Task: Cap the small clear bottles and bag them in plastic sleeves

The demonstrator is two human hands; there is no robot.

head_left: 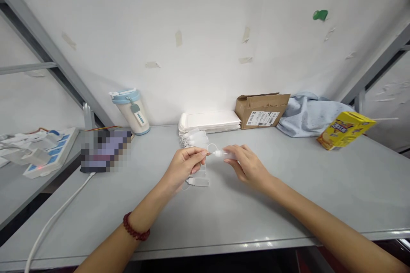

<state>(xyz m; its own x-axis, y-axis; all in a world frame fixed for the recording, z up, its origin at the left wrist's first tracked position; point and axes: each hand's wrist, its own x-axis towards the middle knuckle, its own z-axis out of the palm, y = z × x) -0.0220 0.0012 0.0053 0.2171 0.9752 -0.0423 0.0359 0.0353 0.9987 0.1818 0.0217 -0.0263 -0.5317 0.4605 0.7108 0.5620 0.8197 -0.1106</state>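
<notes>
Above the middle of the grey tabletop, my right hand (245, 162) grips a small translucent squeeze bottle (218, 153) lying sideways, its narrow tip pointing left. A thin loop of cord or plastic rises from the bottle's neck. My left hand (188, 163), wearing a dark red bead bracelet (136, 227) at the wrist, is closed in a pinch at that tip. Something thin and reddish shows between the fingertips and the tip; what it is I cannot make out. Several similar small bottles (197, 182) lie beneath and behind my left hand, partly covered by it.
Along the wall stand a tumbler (131, 111), a stack of white envelopes (211, 120), a cardboard box (262, 111) and a light blue cloth (312, 113). A yellow drink carton (346, 130) with a straw is at right. At left lie a phone (107, 151), its cable and a power strip (54, 153).
</notes>
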